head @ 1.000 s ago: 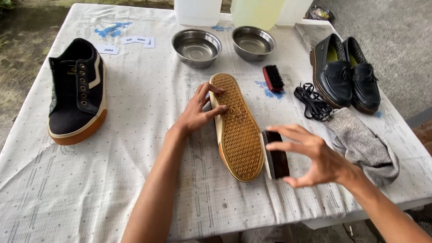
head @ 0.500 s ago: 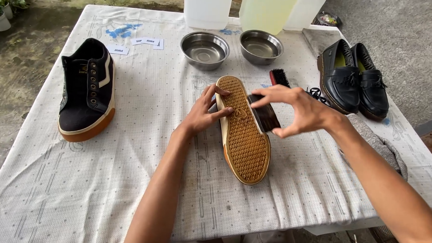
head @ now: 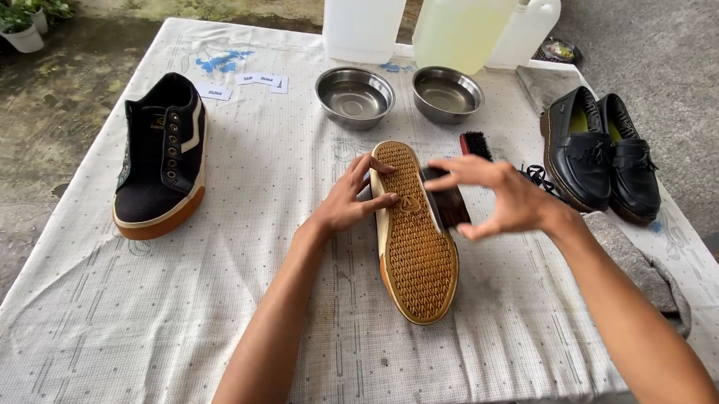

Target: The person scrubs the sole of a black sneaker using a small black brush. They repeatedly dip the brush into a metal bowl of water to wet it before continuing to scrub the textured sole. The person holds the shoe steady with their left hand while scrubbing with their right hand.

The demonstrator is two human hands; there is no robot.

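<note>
A sneaker (head: 415,240) lies on its side in the middle of the table, its tan waffle sole facing up. My left hand (head: 350,199) steadies it at the toe end, fingers spread over the sole's edge. My right hand (head: 499,193) grips a dark brush (head: 450,203) and presses it against the right flank of the sneaker, near the toe. The matching black sneaker (head: 161,157) stands upright at the left of the table.
Two steel bowls (head: 355,96) (head: 447,94) sit at the back, behind them a white jug (head: 365,20) and a yellowish jug (head: 463,19). A second brush (head: 474,143), black laces (head: 540,177), a pair of black loafers (head: 601,154) and a grey cloth (head: 645,268) lie at right.
My right hand has carried the brush from the sneaker's heel side up toward the toe end. My left hand and the sneaker have kept their place.
</note>
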